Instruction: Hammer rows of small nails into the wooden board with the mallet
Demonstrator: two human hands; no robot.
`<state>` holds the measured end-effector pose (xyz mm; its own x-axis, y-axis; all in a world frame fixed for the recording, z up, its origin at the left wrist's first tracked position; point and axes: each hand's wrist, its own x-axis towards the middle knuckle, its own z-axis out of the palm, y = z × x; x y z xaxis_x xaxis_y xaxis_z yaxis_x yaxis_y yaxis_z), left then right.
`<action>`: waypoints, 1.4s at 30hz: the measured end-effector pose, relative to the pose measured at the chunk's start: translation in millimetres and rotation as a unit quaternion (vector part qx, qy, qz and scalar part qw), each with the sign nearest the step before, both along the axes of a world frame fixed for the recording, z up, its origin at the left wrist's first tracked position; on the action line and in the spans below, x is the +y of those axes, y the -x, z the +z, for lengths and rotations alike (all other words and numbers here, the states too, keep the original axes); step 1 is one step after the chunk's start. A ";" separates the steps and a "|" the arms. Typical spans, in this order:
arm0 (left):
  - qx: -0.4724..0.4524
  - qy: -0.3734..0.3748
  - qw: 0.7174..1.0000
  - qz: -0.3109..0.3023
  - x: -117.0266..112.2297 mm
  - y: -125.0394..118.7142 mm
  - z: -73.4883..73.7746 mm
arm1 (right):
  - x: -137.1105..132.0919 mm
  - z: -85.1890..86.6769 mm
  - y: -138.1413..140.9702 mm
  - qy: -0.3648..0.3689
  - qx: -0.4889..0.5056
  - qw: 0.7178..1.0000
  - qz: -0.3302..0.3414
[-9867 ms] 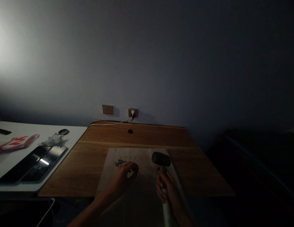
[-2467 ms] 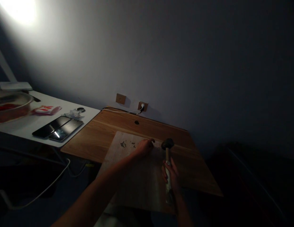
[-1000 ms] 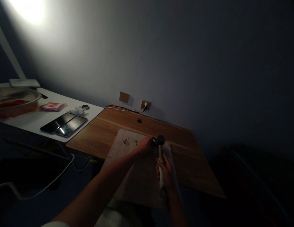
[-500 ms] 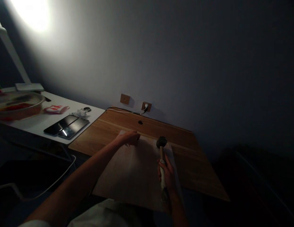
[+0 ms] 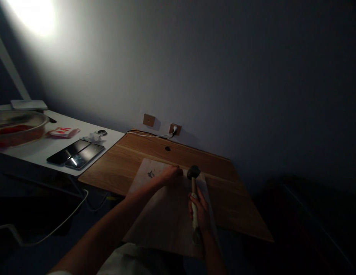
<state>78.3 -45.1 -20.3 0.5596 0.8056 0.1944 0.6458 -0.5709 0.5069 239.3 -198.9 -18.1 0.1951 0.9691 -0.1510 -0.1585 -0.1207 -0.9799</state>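
A pale plywood board (image 5: 163, 215) lies on a wooden tabletop (image 5: 178, 152), running off its near edge. My right hand (image 5: 198, 212) is closed around the pale handle of a black-headed mallet (image 5: 193, 172), with the head raised just above the board's far part. My left hand (image 5: 170, 175) rests on the board close to the mallet head, its fingers bunched. Whether they pinch something small is hidden. To its left lies a small dark heap of metal bits (image 5: 150, 174), too dim to identify.
Left of the table stands a white desk (image 5: 37, 156) bearing two dark phones (image 5: 68, 152), a red-and-white packet (image 5: 63, 132) and a large bowl (image 5: 17, 128). A plugged-in wall socket (image 5: 174, 130) feeds a thin white cable along the table's back edge.
My left hand has slid right along the board, uncovering the small heap and nearing the mallet head. The mallet stays in my right hand, and the view has shifted slightly.
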 end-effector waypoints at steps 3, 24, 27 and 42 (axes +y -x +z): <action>-0.039 -0.016 0.998 0.037 -7.1 -8.3 -15.6 | -0.6 1.1 -0.6 0.018 -0.010 1.000 -0.001; 0.045 -0.094 0.994 0.017 -22.8 -8.5 -4.5 | -1.5 0.5 -2.1 0.013 -0.009 1.000 -0.001; 0.040 -0.072 0.996 0.033 -24.4 -10.6 1.0 | -1.0 0.5 -2.3 0.010 -0.002 1.000 0.004; -0.048 -0.020 0.997 0.054 -19.6 -25.4 -17.0 | -0.7 0.5 -1.1 0.010 -0.003 1.000 0.010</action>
